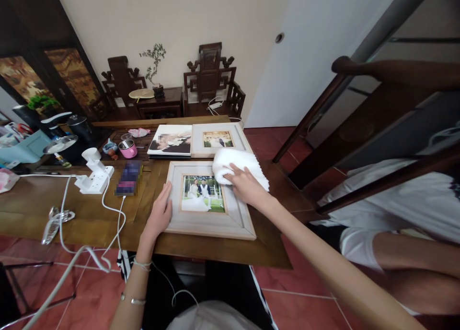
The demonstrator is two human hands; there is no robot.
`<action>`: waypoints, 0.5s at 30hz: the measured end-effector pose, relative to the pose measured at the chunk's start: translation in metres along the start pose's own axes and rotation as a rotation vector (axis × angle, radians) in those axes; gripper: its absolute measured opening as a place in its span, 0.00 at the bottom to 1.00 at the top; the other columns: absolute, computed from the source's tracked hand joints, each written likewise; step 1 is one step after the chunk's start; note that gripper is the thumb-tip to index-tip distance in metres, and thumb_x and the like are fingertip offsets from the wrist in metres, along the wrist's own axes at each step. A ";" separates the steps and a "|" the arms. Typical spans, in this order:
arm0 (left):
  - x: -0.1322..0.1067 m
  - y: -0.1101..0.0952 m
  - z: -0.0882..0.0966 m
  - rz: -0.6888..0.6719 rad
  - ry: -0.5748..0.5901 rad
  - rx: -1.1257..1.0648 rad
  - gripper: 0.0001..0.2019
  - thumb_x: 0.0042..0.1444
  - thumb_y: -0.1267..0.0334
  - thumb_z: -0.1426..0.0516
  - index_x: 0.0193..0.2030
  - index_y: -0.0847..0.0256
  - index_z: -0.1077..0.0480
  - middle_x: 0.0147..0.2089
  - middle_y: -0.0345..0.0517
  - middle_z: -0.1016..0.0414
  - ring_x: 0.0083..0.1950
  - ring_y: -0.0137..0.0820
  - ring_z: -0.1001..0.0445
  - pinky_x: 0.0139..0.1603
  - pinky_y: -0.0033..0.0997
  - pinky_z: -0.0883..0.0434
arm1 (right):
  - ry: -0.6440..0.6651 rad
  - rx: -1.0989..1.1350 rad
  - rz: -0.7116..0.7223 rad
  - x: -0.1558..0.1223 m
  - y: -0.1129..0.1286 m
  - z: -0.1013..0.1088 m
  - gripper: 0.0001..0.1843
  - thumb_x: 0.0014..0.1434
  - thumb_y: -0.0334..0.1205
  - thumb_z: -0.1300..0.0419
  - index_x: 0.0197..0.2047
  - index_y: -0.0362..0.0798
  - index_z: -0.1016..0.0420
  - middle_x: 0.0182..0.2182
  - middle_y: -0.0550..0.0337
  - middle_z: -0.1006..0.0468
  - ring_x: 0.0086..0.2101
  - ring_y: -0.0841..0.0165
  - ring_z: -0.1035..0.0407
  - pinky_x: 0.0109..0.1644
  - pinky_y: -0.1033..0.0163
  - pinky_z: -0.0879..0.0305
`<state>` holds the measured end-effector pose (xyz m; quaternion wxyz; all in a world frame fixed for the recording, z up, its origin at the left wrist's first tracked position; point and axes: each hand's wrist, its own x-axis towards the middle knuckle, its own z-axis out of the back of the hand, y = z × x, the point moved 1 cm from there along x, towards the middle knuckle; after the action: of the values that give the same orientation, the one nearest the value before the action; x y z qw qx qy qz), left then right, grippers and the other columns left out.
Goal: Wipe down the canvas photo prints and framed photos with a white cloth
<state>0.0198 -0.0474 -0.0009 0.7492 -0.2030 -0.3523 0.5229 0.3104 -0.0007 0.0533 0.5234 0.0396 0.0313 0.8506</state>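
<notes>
The left hand (pixel 161 211) lies open along the left edge of the frame (pixel 208 225), fingers straight; the right hand (pixel 246 183) is on the white cloth (pixel 247 163) at the frame's upper right — whether it grips or only presses, I cannot tell; the hands are well apart; the frame lies face up on the table (pixel 271 251), near its right end; just beyond are an album (pixel 178 135) and another frame (pixel 197 143), side by side; a phone (pixel 128 179) lies to the left.

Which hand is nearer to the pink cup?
Left. The left hand is in front and to the right of the pink cup; the right hand, on the white cloth, is much farther right.
</notes>
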 end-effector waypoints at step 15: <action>0.001 -0.004 -0.001 0.009 0.005 -0.015 0.26 0.64 0.68 0.55 0.69 0.64 0.48 0.71 0.54 0.50 0.72 0.37 0.53 0.71 0.44 0.53 | 0.241 0.091 0.150 -0.116 0.078 0.033 0.30 0.48 0.19 0.52 0.51 0.46 0.25 0.60 0.44 0.34 0.62 0.49 0.45 0.58 0.39 0.40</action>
<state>0.0235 -0.0481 0.0015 0.7462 -0.2112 -0.3534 0.5232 0.2968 -0.1394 0.0894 0.4483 -0.0372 0.1293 0.8837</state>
